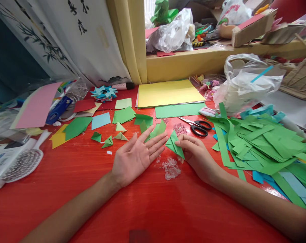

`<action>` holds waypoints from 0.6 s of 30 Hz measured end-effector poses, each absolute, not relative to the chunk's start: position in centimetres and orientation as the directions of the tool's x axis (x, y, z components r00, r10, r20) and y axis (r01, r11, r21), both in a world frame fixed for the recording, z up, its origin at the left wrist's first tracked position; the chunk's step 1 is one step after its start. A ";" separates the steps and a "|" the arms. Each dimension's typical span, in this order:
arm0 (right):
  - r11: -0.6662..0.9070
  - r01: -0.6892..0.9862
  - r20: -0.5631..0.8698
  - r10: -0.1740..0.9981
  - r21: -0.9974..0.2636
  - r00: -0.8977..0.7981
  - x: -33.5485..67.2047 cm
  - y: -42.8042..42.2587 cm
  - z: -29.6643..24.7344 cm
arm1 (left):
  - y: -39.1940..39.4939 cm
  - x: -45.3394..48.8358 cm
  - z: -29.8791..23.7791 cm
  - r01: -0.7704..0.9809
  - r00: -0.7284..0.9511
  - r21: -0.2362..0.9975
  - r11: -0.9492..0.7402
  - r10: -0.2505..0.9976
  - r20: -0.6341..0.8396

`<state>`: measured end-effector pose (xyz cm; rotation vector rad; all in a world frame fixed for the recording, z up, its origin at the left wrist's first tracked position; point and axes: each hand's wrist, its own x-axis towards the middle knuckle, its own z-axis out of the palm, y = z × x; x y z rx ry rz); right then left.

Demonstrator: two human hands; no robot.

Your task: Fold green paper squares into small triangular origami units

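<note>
Over the middle of the red table, my left hand point(136, 157) is held palm up with its fingers stretched out and nothing in it. My right hand point(195, 150) pinches a folded green paper triangle point(174, 145) between thumb and fingers, just right of the left fingertips. Behind my left fingers lie more folded green papers point(158, 130), partly hidden by them. Small folded green pieces point(107, 142) rest to the left of my left hand. A stack of green paper squares point(123, 115) lies beyond them.
Black-handled scissors point(200, 128) lie behind my right hand. Green paper strips point(264, 145) heap up at the right. Yellow sheets point(170, 93) are stacked at the back, near a blue folded-paper ring point(104, 93). A white hairbrush point(25, 163) lies at the left.
</note>
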<state>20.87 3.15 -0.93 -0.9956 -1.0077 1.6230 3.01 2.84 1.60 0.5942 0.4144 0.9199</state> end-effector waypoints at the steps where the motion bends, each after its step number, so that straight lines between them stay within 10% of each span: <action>1: -0.201 -0.285 -0.140 0.965 -0.937 -0.221 20.9 3.1 -0.9 | 2.8 3.0 1.5 -0.605 0.542 0.654 0.454 0.837 -0.080; 8: -0.139 -0.090 -0.100 0.932 -0.986 -0.348 20.7 2.6 -0.4 | 2.3 3.1 0.2 -0.093 0.365 0.996 0.008 0.931 0.027; 18: -0.165 -0.091 -0.114 0.903 -0.982 -0.414 20.5 2.2 0.0 | 1.8 3.1 -0.2 0.404 0.398 0.810 -0.426 0.879 0.263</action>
